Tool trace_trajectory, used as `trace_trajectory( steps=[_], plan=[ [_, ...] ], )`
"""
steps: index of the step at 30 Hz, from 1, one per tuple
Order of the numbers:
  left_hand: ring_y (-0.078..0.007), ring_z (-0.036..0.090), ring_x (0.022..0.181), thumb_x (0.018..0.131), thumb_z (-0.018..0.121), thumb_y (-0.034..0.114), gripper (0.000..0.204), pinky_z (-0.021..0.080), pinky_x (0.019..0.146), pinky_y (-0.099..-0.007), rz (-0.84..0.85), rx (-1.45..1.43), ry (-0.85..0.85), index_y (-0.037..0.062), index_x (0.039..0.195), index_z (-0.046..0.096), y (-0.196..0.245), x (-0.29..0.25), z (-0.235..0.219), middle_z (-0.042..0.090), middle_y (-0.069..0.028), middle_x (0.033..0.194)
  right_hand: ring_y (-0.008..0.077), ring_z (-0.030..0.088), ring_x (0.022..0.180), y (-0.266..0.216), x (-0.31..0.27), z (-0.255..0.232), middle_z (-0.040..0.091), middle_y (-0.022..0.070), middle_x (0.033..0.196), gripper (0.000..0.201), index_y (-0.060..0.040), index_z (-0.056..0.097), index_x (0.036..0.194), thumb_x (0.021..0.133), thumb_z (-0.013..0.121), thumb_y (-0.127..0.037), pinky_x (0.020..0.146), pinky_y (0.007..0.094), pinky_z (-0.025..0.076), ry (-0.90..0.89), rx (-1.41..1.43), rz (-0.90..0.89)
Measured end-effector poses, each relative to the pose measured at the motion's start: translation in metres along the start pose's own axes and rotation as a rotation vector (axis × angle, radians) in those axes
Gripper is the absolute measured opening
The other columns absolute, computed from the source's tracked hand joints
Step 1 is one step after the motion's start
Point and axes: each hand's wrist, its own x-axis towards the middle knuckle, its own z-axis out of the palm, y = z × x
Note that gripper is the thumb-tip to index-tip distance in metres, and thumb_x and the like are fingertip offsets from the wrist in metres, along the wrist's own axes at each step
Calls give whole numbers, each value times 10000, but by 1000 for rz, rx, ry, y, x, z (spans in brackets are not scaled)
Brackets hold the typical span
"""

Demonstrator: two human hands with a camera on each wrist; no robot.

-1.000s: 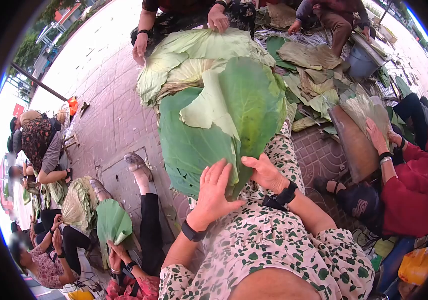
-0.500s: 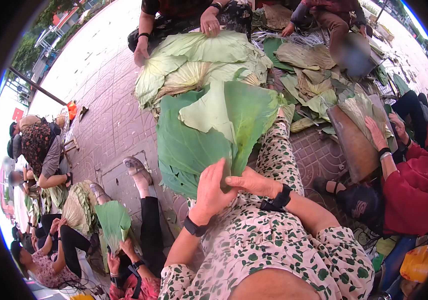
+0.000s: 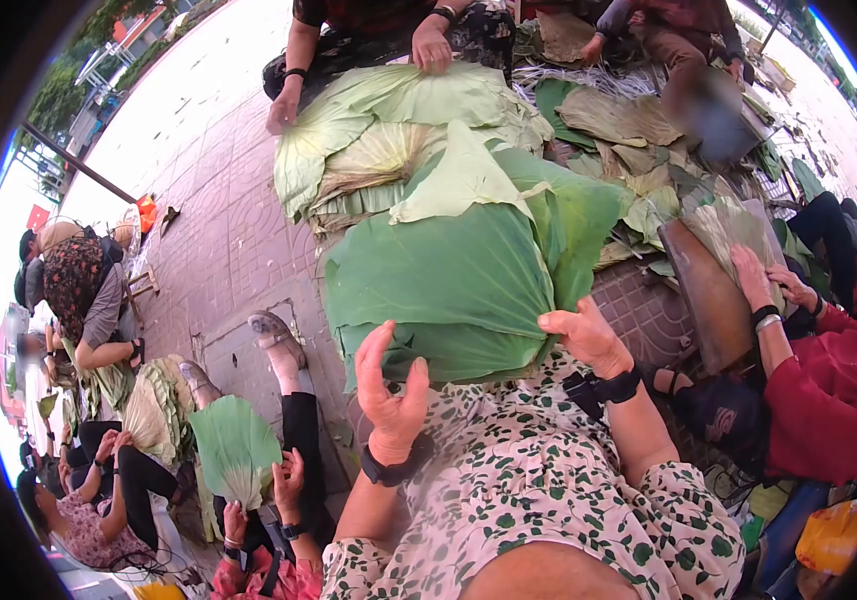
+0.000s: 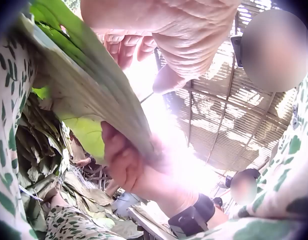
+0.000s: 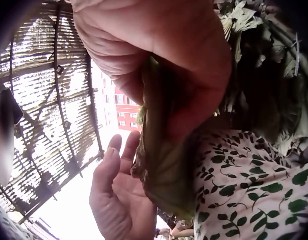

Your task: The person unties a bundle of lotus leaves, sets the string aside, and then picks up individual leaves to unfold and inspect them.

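Note:
A large green lotus leaf (image 3: pixel 439 270), folded over on itself, lies across my lap with a pale leaf piece (image 3: pixel 464 180) over its far part. My right hand (image 3: pixel 594 340) pinches the leaf's right edge between thumb and fingers; the right wrist view shows this grip (image 5: pixel 159 65) close up. At the near left edge is my left hand (image 3: pixel 389 395), its fingers raised and thumb apart. From the left wrist view, a gap shows between the left hand's thumb and fingers (image 4: pixel 126 50), beside the leaf (image 4: pixel 89 75).
A person opposite rests hands on a stack of pale lotus leaves (image 3: pixel 349 140). Loose dry leaves (image 3: pixel 629 115) and a bucket (image 3: pixel 724 130) lie to the right. A person in red handles leaves on a brown board (image 3: pixel 704 290). At left another person holds a green leaf (image 3: pixel 236 450).
My hands, close together half a second ago, have moved apart, the left to the left and the right to the right. The lotus leaf has turned and its near part is now folded over.

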Motion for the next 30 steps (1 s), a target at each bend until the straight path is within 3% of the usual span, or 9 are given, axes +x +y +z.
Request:
trace_trajectory(
  steps=[3,5,7,9,11,17,21,29,30],
  plan=[
    [-235,570,982,707,608,-68,408,431,879,-325,-228,-66,-75,8,1104,549,-19,-7,-9,601,-122,1055,221,576,984,-24,-11,-28,594,93,1078,457,1,495,1195,744,566,-1,893,360,442,94,22,-80],
    [-204,578,947,726,595,-67,360,439,856,-307,-226,-69,-46,13,1076,570,-28,-13,-5,610,-98,1021,243,585,964,-37,-14,-39,604,105,1065,387,-15,521,1157,774,574,-25,874,391,462,147,252,-293],
    [-206,580,928,721,602,-60,351,448,831,-305,-330,-93,-178,9,1064,566,-43,-25,-1,610,-90,1000,247,589,947,-53,-7,-38,609,110,1052,329,-14,531,1124,798,568,-40,853,397,475,185,444,-261],
    [-231,571,876,692,617,-33,355,436,803,-332,-273,-28,-228,22,1040,567,-47,-26,3,602,-89,940,252,593,930,-54,-1,-46,614,114,1039,273,-13,541,1091,822,562,-56,832,402,488,223,635,-234],
    [-266,541,838,658,628,7,366,402,776,-358,-32,245,-375,43,1018,569,-39,-18,6,584,-97,886,261,593,918,-33,5,-75,619,112,1022,191,-4,549,1037,860,535,-71,811,404,498,214,650,-148],
    [-272,527,839,649,628,37,350,380,768,-370,-63,245,-389,64,994,578,-44,-17,7,581,-83,865,303,588,929,-49,10,-116,603,173,1041,263,72,525,1062,831,552,-52,757,358,534,346,680,-114],
    [-266,538,842,652,626,40,325,382,769,-375,-39,261,-386,68,974,591,-44,-17,5,586,-82,847,224,604,895,-94,-5,-98,616,100,995,178,-2,544,1017,855,553,-77,773,357,522,338,498,-191],
    [-262,553,870,648,630,23,322,387,816,-376,-62,241,-349,70,964,597,-40,-17,-7,602,-76,867,227,598,962,-180,-73,-106,607,117,1103,254,-8,532,1108,878,537,-115,803,375,519,496,157,-499],
    [-262,553,869,648,630,21,323,387,815,-377,-67,238,-350,71,965,597,-39,-17,-8,602,-74,868,231,598,962,-191,-87,-111,606,116,1094,257,0,520,1119,889,522,-116,815,390,509,412,84,-475]
  ],
)
